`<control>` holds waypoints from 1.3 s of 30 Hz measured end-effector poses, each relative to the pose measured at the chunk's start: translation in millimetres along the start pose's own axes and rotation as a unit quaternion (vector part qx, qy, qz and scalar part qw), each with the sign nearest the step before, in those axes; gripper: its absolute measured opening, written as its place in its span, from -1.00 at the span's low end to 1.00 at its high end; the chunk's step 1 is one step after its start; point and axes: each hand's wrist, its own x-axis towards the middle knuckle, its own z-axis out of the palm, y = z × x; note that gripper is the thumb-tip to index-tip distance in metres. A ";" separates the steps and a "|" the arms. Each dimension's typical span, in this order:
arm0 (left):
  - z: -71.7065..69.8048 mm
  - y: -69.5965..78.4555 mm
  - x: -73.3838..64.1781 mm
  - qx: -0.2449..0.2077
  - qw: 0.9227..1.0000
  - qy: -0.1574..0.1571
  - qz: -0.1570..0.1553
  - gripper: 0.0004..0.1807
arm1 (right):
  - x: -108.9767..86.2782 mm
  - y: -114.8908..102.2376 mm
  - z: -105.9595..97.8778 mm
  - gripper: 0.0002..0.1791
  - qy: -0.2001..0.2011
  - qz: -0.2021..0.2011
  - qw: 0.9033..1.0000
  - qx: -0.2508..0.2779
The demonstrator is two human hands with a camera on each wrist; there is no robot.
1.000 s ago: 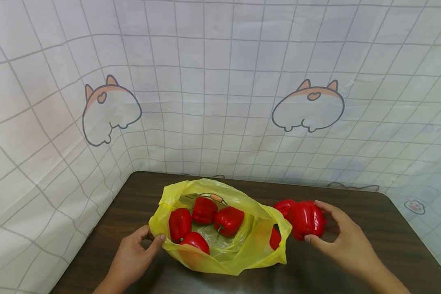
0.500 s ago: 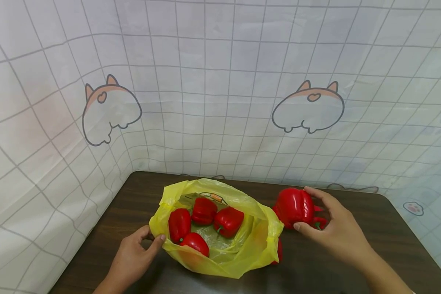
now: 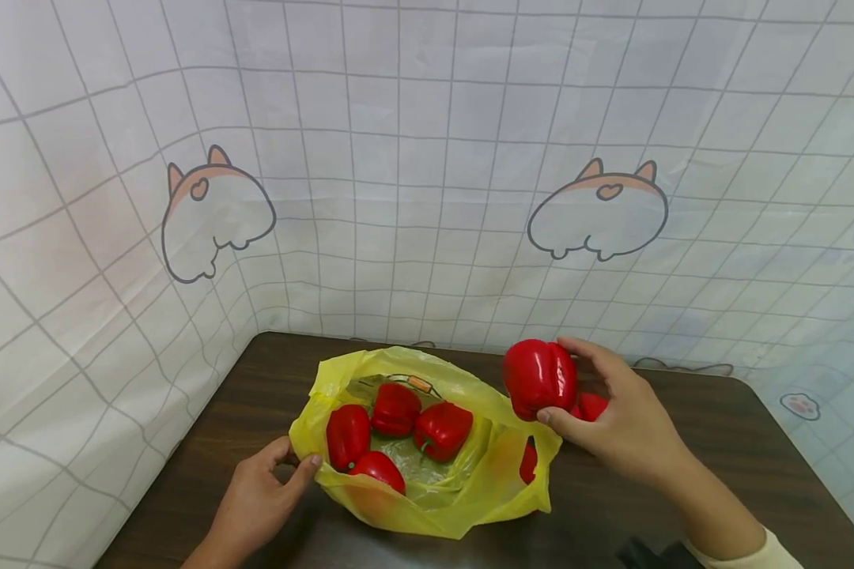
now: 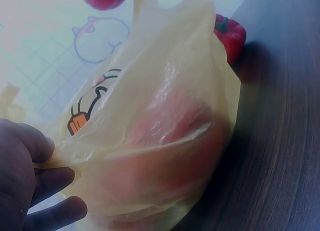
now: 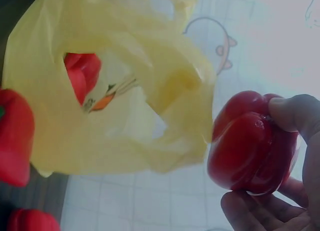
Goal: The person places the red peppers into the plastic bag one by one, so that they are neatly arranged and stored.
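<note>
A yellow plastic bag (image 3: 462, 514) stands open-mouthed on the table, with several red bell peppers (image 3: 444, 431) inside. My left hand (image 3: 263, 490) pinches its left rim between thumb and fingers, which the left wrist view shows close up. Right of the bag's mouth, my right hand (image 3: 626, 419) holds a red bell pepper (image 3: 537, 379) in the air. In the right wrist view the thumb and fingers grip this pepper (image 5: 245, 146) from opposite sides, beside the yellow bag (image 5: 110, 146).
Another pepper (image 3: 592, 405) lies behind my right hand, partly hidden. One more (image 3: 529, 462) shows through the opening in the bag's right handle. The dark wooden table (image 3: 719, 442) meets a white gridded curtain (image 3: 427, 197) at the back and left.
My right hand has lifted the bell pepper and carried it left and upward, toward the bag. The left hand keeps its hold on the rim; the bag's right side has shifted slightly.
</note>
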 end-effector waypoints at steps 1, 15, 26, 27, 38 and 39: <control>0.2 -0.1 0.1 -0.001 1.000 0.000 0.000 -0.70 | 2.1 -1.4 2.1 -0.08 -0.003 -0.004 1.000 0.003; 1.8 1.7 -0.3 -0.015 1.000 -0.001 -0.008 -0.78 | 18.0 -12.7 35.8 -0.07 -0.049 -0.019 0.998 0.038; 2.2 2.8 -0.5 -0.006 1.000 0.004 0.002 -0.76 | 23.4 -18.5 62.1 -0.09 -0.090 0.001 0.995 0.051; 2.2 2.6 -0.5 -0.008 1.000 0.004 0.003 -0.76 | 23.7 -18.9 64.3 -0.10 -0.092 0.002 0.995 0.050; 2.7 3.7 -0.8 -0.006 1.000 0.011 0.014 -0.77 | 27.3 -21.0 87.1 -0.08 -0.114 -0.019 0.992 0.043; 2.8 3.8 -0.6 -0.005 1.000 0.011 0.013 -0.77 | 27.7 -21.5 89.0 -0.08 -0.116 -0.019 0.992 0.041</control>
